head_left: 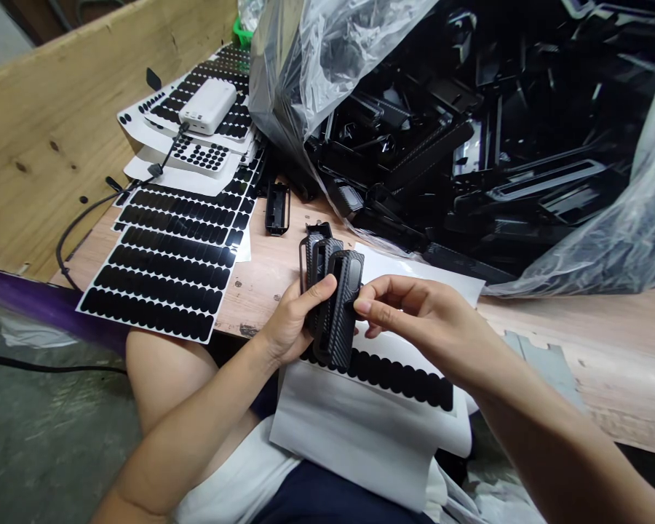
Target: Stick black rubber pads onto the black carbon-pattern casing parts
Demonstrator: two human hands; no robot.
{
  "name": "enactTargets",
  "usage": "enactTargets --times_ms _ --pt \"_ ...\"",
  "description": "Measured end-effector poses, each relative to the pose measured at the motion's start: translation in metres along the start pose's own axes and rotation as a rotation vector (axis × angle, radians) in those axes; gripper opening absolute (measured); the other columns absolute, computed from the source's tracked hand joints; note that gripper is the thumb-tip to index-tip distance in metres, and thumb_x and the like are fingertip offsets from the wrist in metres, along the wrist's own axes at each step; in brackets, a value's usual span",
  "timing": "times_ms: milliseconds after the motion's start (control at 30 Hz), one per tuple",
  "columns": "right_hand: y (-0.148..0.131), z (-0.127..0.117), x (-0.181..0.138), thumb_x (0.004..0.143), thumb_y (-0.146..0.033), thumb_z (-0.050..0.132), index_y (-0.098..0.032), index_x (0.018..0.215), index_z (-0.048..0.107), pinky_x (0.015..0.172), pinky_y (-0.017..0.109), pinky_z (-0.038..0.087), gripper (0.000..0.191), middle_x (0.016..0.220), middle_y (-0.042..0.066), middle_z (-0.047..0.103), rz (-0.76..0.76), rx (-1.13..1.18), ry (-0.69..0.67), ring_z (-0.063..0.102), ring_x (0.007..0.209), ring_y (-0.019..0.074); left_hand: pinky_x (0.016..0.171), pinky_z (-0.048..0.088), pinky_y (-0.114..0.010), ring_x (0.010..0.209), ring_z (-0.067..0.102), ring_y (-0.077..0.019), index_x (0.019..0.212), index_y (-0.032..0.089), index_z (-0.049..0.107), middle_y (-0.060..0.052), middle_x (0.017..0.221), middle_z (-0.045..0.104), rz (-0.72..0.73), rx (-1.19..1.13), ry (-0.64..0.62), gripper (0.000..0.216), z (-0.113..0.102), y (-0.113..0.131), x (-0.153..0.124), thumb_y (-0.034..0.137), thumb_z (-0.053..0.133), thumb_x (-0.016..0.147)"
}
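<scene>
Far to the left of the stack of shells, full pad sheets (164, 269) lie fanned on the bench (605, 349), their rows of black oval pads unbroken. These look like untouched stock. Behind them, up and left of the stack, a white power bank (207, 105) sits on more sheets. Just above the stack, a loose shell (277, 207) lies alone on the wood.

The left hand (289, 320) has its fingers closed round the stack of shells (335, 306), black carbon-weave plastic pieces held upright over the bench edge, with the thumb pressed across the front one. Touching the stack's right edge, the right hand (420, 320) has thumb and forefinger drawn together at the front shell. Whether a pad is pinched between them cannot be told.

Under and below the stack, a backing sheet (360, 429) hangs over the lap. Only one row of pads (393, 375) is left on it and the rest is bare white, so this sheet seems nearly used up.

Up and right of the stack, a clear plastic bag (469, 131) spills a large heap of black parts. Judging by that heap and the full sheets, only a small share of the work is done and most of it lies ahead.
</scene>
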State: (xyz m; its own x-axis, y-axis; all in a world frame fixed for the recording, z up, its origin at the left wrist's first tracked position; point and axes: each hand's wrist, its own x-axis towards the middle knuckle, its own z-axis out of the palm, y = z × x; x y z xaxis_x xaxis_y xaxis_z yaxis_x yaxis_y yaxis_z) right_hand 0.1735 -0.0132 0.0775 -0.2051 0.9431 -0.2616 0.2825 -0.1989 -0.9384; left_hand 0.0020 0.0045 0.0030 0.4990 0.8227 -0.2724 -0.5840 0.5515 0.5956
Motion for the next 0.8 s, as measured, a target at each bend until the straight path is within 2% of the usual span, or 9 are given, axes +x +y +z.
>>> enactTargets --times_ms 267,467,800 --pt "-0.0067 0.0039 -0.0023 0.077 -0.059 0.085 -0.020 0.075 0.072 0.064 0.029 0.050 0.041 0.070 0.002 0.066 -0.031 -0.077 0.064 0.061 0.067 0.0173 0.047 0.057 -0.026 0.068 0.076 -0.0241 0.110 0.014 0.067 -0.005 0.080 0.076 0.006 -0.009 0.003 0.060 0.0013 0.0007 -0.0008 0.053 0.091 0.071" --pt "-0.0060 0.0025 -0.0017 0.078 -0.057 0.085 -0.020 0.077 0.072 0.065 0.029 0.049 0.039 0.072 0.001 0.068 -0.023 -0.068 0.045 0.061 0.068 0.0166 0.048 0.057 -0.025 0.070 0.077 -0.0242 0.110 0.014 0.067 -0.006 0.082 0.077 0.003 -0.008 0.001 0.060 0.0005 -0.0002 -0.0007 0.054 0.091 0.072" --pt "-0.0094 0.0049 -0.0055 0.084 -0.057 0.078 -0.021 0.076 0.071 0.059 0.030 0.047 0.038 0.072 0.003 0.067 -0.062 -0.206 0.085 0.061 0.066 0.0175 0.047 0.057 -0.025 0.061 0.074 -0.0213 0.109 0.015 0.064 -0.006 0.084 0.077 0.012 0.006 0.017 0.065 0.0012 0.0001 -0.0006 0.056 0.093 0.068"
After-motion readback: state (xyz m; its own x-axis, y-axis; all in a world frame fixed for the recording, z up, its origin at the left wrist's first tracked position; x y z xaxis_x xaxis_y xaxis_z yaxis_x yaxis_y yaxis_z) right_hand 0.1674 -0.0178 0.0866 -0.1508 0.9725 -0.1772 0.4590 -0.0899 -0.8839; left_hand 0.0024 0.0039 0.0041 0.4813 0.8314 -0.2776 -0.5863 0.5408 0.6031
